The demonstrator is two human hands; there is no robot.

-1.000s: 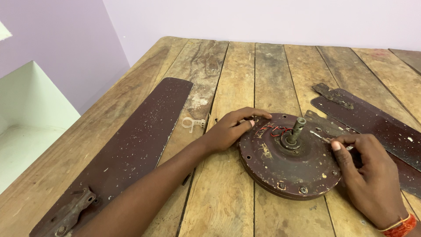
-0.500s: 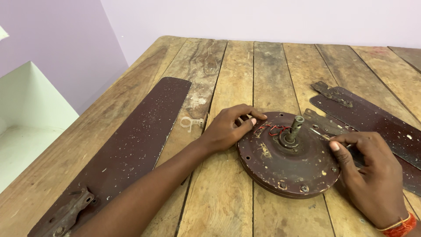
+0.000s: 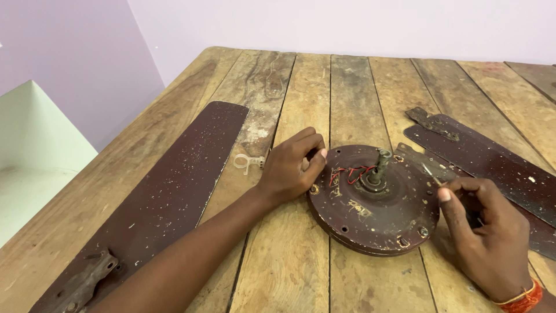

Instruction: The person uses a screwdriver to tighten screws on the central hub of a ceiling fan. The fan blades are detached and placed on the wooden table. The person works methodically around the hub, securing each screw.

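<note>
A round dark-brown fan motor lies flat on the plank table, with a short shaft and red wires on top. My left hand grips its left rim, fingers curled against the edge. At the motor's right rim, my right hand pinches a thin metal tool whose tip points at a blade bracket beside the motor.
A long dark fan blade lies to the left, its metal bracket toward me. Two more blades lie at the right. A small clear plastic clip sits beside my left hand. A pale ledge stands left of the table.
My left fingers have slid back from the motor's top to its left rim. My right hand has shifted slightly along the right rim with the tool. The motor stays put.
</note>
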